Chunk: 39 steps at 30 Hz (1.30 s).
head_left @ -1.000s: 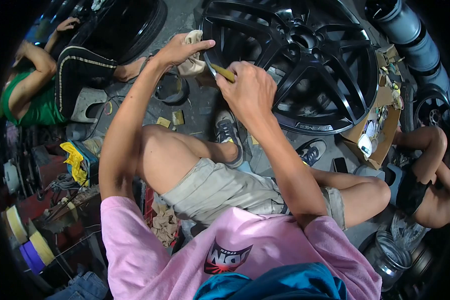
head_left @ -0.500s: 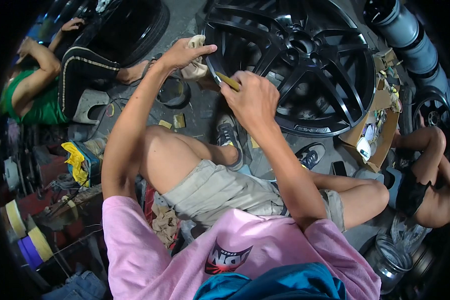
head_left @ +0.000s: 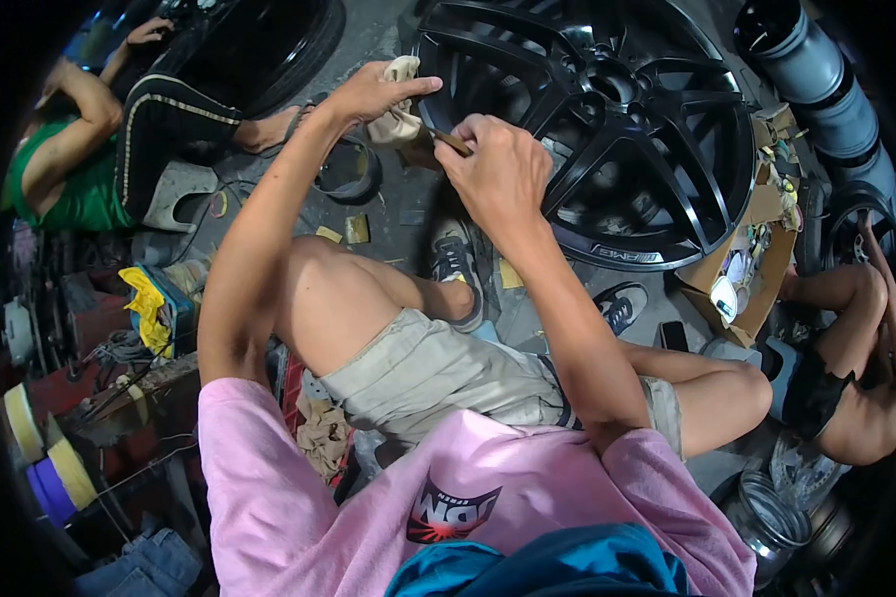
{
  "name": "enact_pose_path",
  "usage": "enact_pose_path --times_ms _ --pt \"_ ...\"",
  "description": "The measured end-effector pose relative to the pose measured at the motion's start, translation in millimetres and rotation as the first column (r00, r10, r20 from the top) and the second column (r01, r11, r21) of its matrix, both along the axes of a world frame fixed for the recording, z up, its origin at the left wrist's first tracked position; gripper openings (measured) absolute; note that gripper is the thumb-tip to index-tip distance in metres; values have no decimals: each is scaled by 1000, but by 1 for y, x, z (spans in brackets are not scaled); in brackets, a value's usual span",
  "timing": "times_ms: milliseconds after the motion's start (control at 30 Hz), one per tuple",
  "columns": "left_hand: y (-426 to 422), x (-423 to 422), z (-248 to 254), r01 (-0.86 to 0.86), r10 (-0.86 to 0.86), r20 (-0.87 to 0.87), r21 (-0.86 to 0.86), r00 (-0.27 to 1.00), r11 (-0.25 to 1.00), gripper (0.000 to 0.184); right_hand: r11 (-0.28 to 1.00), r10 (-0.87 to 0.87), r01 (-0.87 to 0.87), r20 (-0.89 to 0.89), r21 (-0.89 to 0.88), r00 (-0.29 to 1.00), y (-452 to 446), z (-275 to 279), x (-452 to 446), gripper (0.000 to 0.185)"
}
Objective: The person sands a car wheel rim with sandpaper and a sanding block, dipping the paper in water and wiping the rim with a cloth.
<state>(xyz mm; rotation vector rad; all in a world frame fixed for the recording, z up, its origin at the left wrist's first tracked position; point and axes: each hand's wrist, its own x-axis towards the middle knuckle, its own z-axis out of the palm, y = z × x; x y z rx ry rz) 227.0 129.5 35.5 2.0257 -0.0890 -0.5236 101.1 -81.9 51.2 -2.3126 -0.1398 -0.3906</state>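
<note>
My left hand (head_left: pixel 368 97) is closed around a crumpled beige cloth (head_left: pixel 395 127), thumb stretched out toward the rim of a large black alloy wheel (head_left: pixel 635 159). Close by, my right hand (head_left: pixel 503 171) grips a slim, flat yellow-brown tool (head_left: pixel 452 141). The tool points toward the cloth; its far end is hard to make out, so I cannot tell its exact kind. The wheel lies face up in front of me, its spokes showing and pale lettering on its near edge. Both hands are at the wheel's left side.
A cardboard box (head_left: pixel 757 269) of small items stands right of the wheel, a phone (head_left: pixel 674 336) near it. Grey cylindrical parts (head_left: pixel 816 75) are at the upper right. Other people sit at left and right. Small yellowish blocks (head_left: pixel 356 229) and a black ring-shaped container (head_left: pixel 353 179) lie on the floor.
The tool has tilted, showing a narrower, darker side, and has drawn away from the wheel's rim toward the cloth. Both hands have shifted slightly upward. The person at right has moved an arm.
</note>
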Motion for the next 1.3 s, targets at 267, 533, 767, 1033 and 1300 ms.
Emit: enact_pose_path --times_ms 267,533,767,1033,1300 --pt "1 4 -6 10 -9 24 -35 1000 999 39 999 24 -25 -41 -28 999 -12 -1 -14 19" --pt "-2 -1 0 1 -5 117 39 993 999 46 992 56 -52 37 -115 998 -12 3 -11 23" --pt "-3 1 -4 -15 6 127 73 992 997 48 990 51 -35 116 -138 992 -5 -2 -3 21" --pt "-4 0 -9 -27 28 121 -15 992 1000 46 992 45 -32 111 -123 993 1 -5 7 24" --pt "-5 -3 -3 11 -3 144 -54 990 998 48 989 45 -35 68 -140 997 -4 -4 3 26"
